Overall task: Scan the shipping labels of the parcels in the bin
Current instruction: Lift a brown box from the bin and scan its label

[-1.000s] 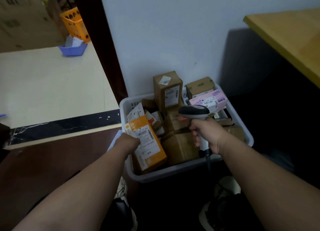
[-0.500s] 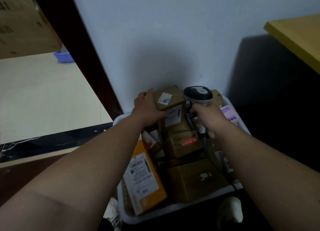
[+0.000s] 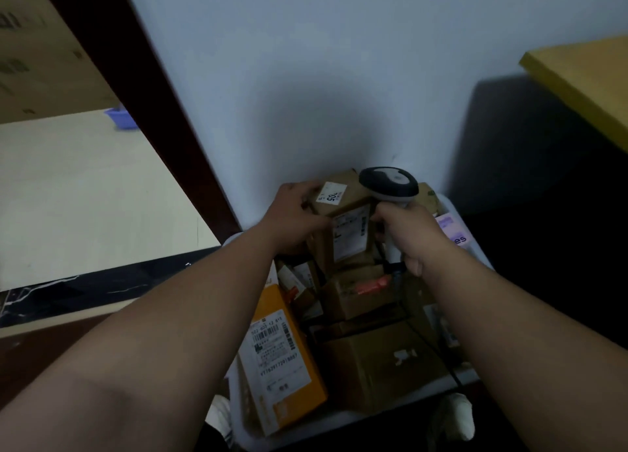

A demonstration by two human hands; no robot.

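A white plastic bin on the floor against the wall holds several parcels. My left hand grips the left side of a tall brown box standing upright at the back, its white shipping label facing me. My right hand is closed around the handle of a grey-and-white barcode scanner, right beside that box. A red scan line falls on a lower brown box. An orange parcel with a label leans at the bin's front left. A large brown box lies at the front.
A pink-and-white box sits at the bin's right edge. The blue-white wall rises right behind the bin. A dark door frame stands to the left and a yellow tabletop juts in at upper right. My shoes show below the bin.
My left hand let go of the orange parcel and reached back to the tall brown box. My right hand moved the scanner forward beside it. The view tilted down and closer.
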